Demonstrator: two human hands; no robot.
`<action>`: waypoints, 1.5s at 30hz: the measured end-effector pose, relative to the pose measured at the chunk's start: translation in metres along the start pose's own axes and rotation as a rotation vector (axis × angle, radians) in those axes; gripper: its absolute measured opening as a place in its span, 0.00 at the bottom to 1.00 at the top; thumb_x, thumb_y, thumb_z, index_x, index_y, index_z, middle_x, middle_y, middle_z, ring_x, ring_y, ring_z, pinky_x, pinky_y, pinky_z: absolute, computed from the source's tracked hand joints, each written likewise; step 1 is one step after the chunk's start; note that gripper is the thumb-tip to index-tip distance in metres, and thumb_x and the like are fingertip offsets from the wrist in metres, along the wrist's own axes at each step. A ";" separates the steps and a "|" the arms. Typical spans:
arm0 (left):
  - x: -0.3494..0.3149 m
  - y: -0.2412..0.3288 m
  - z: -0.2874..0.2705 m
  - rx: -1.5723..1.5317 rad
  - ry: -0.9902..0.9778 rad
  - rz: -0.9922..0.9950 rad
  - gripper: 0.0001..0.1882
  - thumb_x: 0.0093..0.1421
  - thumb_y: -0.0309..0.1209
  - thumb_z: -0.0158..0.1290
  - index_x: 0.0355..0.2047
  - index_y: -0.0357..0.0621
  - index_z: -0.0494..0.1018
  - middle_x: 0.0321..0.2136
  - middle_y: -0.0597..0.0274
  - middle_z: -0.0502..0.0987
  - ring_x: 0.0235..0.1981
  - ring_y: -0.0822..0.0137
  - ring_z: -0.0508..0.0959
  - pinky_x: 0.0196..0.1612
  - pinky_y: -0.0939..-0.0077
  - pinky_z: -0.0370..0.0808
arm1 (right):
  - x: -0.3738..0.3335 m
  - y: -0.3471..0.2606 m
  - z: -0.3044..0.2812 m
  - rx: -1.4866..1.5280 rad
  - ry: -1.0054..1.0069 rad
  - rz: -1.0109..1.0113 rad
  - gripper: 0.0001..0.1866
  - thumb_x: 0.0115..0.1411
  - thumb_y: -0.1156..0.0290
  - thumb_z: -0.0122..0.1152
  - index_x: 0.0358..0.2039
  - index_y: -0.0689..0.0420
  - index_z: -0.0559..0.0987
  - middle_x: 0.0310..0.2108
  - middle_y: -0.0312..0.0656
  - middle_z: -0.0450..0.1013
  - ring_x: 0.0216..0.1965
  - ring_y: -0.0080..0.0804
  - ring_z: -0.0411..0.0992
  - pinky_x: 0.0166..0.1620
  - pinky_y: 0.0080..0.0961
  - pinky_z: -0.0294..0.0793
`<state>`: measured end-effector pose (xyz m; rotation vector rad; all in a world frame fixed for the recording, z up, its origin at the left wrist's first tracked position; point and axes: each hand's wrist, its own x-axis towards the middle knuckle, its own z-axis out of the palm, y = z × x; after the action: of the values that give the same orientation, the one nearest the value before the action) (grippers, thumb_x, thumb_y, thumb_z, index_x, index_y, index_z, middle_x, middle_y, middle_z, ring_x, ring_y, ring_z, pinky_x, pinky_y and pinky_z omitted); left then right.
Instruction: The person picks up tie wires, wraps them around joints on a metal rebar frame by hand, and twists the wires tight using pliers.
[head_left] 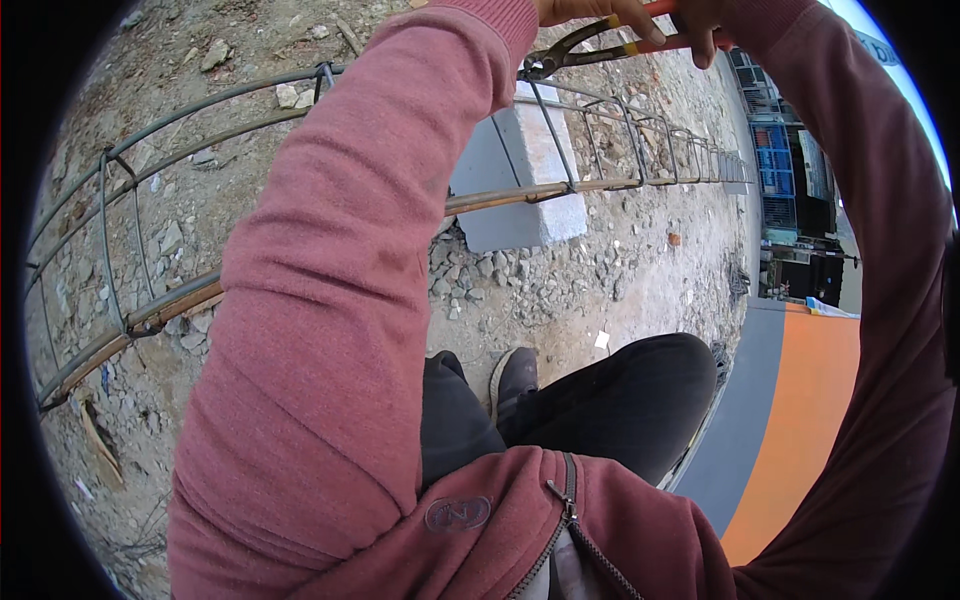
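At the top edge, pincers point(590, 54) with red and yellow handles have their jaws at the upper bar of a long steel rebar cage point(570, 187). My right hand point(699, 25) is closed around the handle ends. Fingers of my left hand point(605, 12) curl over the upper handle, nearer the jaws; the rest of that hand is cut off by the picture's edge. Under the cage, a pale rectangular block point(563, 215) rests on the ground. My left sleeve hides a stretch of the cage.
Gravel and broken stones point(490, 275) lie around the block. My shoe point(515, 375) stands on the ground nearby. The cage runs from far left to the distance at right. A grey and orange wall point(790, 400) and building fronts with a blue gate point(773, 160) are on the right.
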<state>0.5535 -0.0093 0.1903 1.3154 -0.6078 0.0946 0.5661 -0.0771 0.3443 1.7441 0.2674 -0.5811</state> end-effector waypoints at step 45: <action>0.021 -0.055 0.281 -0.402 -0.037 -0.448 0.17 0.62 0.35 0.47 0.44 0.34 0.62 0.27 0.53 0.77 0.28 0.64 0.79 0.28 0.74 0.77 | 0.017 -0.023 0.469 2.528 0.000 -0.742 0.09 0.41 0.83 0.52 0.27 0.64 0.76 0.33 0.49 0.75 0.37 0.36 0.74 0.42 0.30 0.74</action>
<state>0.4908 -0.2896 0.1865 1.0336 -0.3277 -0.4014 0.4579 -0.5230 0.2421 4.0507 0.0072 -1.8915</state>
